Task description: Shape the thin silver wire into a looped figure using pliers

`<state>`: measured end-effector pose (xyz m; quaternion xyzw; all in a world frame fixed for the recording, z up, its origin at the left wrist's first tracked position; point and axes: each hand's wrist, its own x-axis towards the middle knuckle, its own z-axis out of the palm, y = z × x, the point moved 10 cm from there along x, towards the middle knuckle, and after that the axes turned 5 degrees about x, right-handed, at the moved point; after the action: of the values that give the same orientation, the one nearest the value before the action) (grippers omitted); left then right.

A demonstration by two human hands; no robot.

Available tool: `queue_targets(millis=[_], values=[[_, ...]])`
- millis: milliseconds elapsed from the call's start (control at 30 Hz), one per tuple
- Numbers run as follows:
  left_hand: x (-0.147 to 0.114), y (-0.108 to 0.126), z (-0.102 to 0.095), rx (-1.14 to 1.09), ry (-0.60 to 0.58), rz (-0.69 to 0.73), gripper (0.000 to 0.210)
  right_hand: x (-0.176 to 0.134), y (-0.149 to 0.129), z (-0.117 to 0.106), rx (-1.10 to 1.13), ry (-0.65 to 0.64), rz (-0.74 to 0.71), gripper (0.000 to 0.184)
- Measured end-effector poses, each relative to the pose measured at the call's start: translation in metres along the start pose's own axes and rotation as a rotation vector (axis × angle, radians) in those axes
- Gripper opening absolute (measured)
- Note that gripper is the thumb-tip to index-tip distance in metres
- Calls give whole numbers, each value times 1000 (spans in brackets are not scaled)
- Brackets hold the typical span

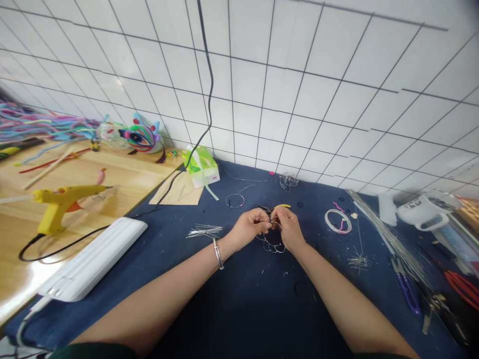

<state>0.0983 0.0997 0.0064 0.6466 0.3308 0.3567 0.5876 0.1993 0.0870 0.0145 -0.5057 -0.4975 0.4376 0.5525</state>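
Note:
My left hand and my right hand meet over the dark blue cloth, fingers pinched together. Between them they hold a thin wire ring with small wire loops along its lower edge. The exact spot where the fingertips grip the wire is too small to make out. Just behind my hands lies a tool with a yellow handle, partly hidden by the fingers. A second plain wire ring rests on the cloth up and to the left. Beside my left wrist is a pile of short cut wires.
A yellow glue gun and a white power strip are at the left, with a black cord rising along the wall. A tissue pack stands behind. At right are a tape roll, purple-handled scissors, long wires and a white mug.

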Motion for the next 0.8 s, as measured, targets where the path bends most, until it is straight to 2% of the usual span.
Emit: queue_targets(millis=[500, 800], values=[[-2, 1, 5, -84, -8, -20, 13, 1, 1, -3, 71, 33, -8, 52], [-3, 0, 8, -121, -19, -23, 13, 4, -3, -7, 155, 72, -50, 50]])
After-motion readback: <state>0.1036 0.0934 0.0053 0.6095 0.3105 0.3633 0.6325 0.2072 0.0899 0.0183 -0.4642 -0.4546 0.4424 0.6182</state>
